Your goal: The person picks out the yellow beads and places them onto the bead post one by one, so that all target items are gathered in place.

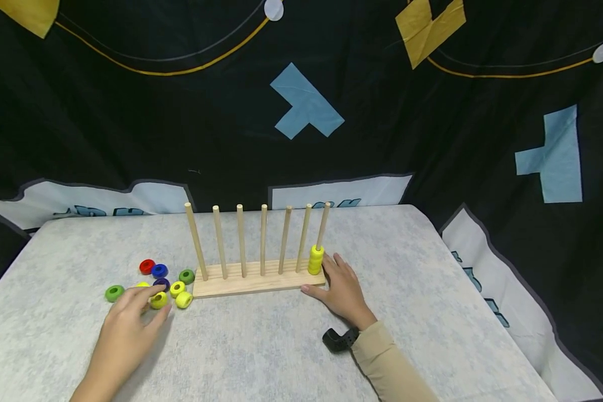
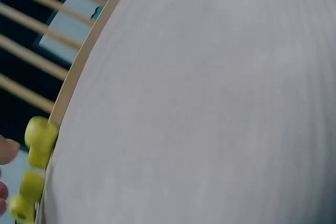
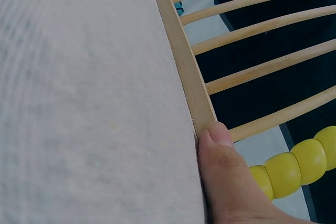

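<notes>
A wooden peg rack (image 1: 253, 286) with several upright pegs stands on the table. Yellow beads (image 1: 316, 260) are stacked on its rightmost peg. My right hand (image 1: 343, 290) holds the right end of the base, its thumb (image 3: 223, 166) against the front edge and the other fingers around the far side. My left hand (image 1: 128, 329) is over the loose beads left of the rack, thumb and forefinger apart. A yellow bead (image 1: 158, 300) shows in the gap between them. In the left wrist view, fingertips (image 2: 7, 150) appear beside several yellow beads (image 2: 41, 134).
Around the left hand lie a red bead (image 1: 147, 266), a blue bead (image 1: 159, 271), a dark blue bead (image 1: 162, 283), green beads (image 1: 186, 276) and more yellow ones. The pale table (image 1: 261, 346) meets a black cloth backdrop (image 1: 221, 128) at its far edge.
</notes>
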Action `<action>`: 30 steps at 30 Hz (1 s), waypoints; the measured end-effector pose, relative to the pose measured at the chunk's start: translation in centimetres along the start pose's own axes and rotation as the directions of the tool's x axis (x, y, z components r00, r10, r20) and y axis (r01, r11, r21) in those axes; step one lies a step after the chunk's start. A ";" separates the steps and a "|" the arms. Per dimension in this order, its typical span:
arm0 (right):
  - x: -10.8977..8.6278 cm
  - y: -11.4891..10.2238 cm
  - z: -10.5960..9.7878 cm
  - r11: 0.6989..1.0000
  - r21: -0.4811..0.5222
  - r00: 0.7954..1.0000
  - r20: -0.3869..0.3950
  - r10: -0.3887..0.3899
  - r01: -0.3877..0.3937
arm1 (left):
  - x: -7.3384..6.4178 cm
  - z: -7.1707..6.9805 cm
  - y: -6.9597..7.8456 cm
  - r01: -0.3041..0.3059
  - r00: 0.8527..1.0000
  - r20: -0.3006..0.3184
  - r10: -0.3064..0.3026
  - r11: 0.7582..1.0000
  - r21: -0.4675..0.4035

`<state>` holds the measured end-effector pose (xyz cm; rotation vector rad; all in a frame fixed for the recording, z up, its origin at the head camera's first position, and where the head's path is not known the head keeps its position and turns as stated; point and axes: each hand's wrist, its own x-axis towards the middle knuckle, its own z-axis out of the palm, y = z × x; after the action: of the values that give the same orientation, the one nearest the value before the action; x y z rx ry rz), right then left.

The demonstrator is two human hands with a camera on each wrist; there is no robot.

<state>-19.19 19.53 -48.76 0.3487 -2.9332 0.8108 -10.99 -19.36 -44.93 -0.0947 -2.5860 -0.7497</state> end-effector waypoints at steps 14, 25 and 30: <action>0.0 -0.1 0.0 1.000 -0.005 1.000 -0.004 -0.004 0.004 | -0.4 0.8 -2.0 0.093 0.992 0.085 -0.093 0.996 0.008; 0.1 -0.2 -0.1 1.000 -0.006 1.000 -0.002 0.007 -0.007 | -0.3 1.0 -1.8 0.085 0.990 0.108 -0.086 0.996 0.015; 0.0 -0.3 -0.1 1.000 -0.003 1.000 -0.001 0.011 -0.011 | -0.4 0.9 -1.7 0.100 0.986 0.132 -0.098 0.995 -0.005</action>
<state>-19.17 19.35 -48.54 0.3325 -2.9380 0.8073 -11.26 -20.32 -46.58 -0.0198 -2.7288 -0.8193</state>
